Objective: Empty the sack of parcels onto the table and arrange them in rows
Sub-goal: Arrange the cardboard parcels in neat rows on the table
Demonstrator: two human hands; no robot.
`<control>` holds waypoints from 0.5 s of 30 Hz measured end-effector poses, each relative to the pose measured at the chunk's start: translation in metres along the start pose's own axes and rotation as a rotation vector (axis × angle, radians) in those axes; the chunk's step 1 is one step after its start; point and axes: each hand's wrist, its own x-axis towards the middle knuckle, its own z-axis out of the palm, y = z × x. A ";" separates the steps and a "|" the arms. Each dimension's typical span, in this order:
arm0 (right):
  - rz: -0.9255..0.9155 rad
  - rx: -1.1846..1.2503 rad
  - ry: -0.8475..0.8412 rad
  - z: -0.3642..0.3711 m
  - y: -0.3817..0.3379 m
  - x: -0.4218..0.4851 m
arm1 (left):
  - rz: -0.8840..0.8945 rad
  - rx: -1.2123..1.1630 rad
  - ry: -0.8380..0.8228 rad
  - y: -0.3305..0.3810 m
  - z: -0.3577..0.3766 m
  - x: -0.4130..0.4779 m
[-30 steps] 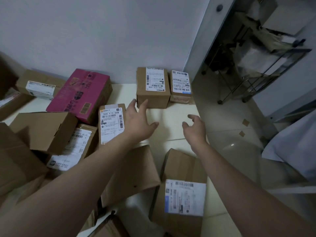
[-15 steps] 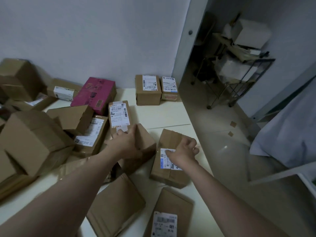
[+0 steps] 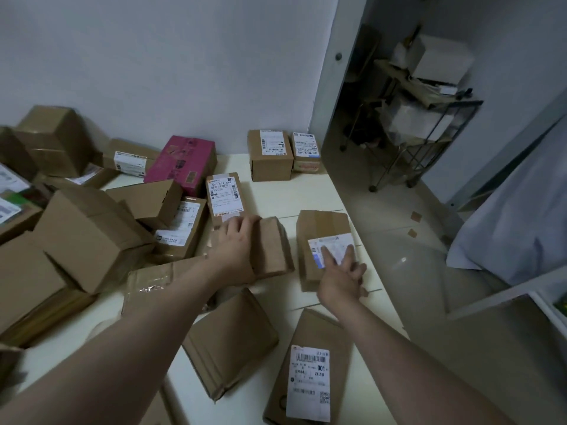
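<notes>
Brown cardboard parcels lie all over the white table point(image 3: 306, 194). My left hand point(image 3: 237, 248) rests on the left part of a plain brown parcel point(image 3: 273, 246) in the middle of the table. My right hand point(image 3: 340, 279) has its fingers spread and straight, touching the white label of a second parcel point(image 3: 322, 228) just to the right. At the back against the wall, two labelled parcels point(image 3: 270, 154) point(image 3: 306, 151) stand side by side. Just beyond my left hand lies another labelled parcel point(image 3: 225, 194).
A pink box point(image 3: 181, 162) and a loose pile of brown boxes point(image 3: 89, 234) fill the table's left side. Two flat parcels point(image 3: 230, 342) point(image 3: 310, 372) lie near me. The table's right edge drops to the floor; a metal cart point(image 3: 423, 127) and white cloth point(image 3: 515, 216) stand beyond.
Both hands came back from the far parcels onto the two middle ones. My right hand's fingers, curled on the labelled parcel half a second ago, are now spread flat on it.
</notes>
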 end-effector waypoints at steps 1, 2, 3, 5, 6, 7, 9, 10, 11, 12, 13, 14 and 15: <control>0.007 0.032 0.038 -0.002 0.005 -0.001 | 0.076 -0.020 0.041 -0.001 0.003 -0.004; 0.012 0.074 0.055 -0.004 0.009 -0.002 | 0.162 -0.042 0.090 -0.002 0.006 -0.006; 0.016 0.122 0.060 -0.006 0.013 -0.003 | 0.247 -0.058 0.142 -0.002 0.009 -0.009; 0.010 0.198 0.057 -0.010 0.019 -0.006 | 0.334 -0.072 0.195 -0.001 0.014 -0.015; -0.001 0.220 0.053 -0.011 0.022 -0.008 | 0.340 -0.073 0.189 0.001 0.016 -0.019; -0.016 0.235 0.053 -0.012 0.024 -0.008 | 0.339 -0.073 0.176 0.002 0.017 -0.022; -0.049 0.270 0.068 -0.011 0.027 -0.007 | 0.323 -0.120 0.153 0.003 0.019 -0.025; -0.058 0.292 0.080 -0.010 0.028 -0.007 | 0.308 -0.163 0.164 0.003 0.017 -0.025; -0.059 0.311 0.086 -0.009 0.028 -0.006 | 0.297 -0.172 0.191 0.003 0.015 -0.024; -0.055 0.325 0.087 -0.008 0.027 -0.004 | 0.286 -0.134 0.229 0.002 0.014 -0.023; -0.052 0.335 0.086 -0.007 0.027 -0.003 | 0.275 -0.066 0.270 0.001 0.017 -0.021; -0.054 0.342 0.083 -0.007 0.027 -0.001 | 0.254 -0.035 0.315 -0.002 0.022 -0.018; -0.062 0.348 0.080 -0.007 0.027 0.001 | 0.221 -0.050 0.345 -0.004 0.027 -0.015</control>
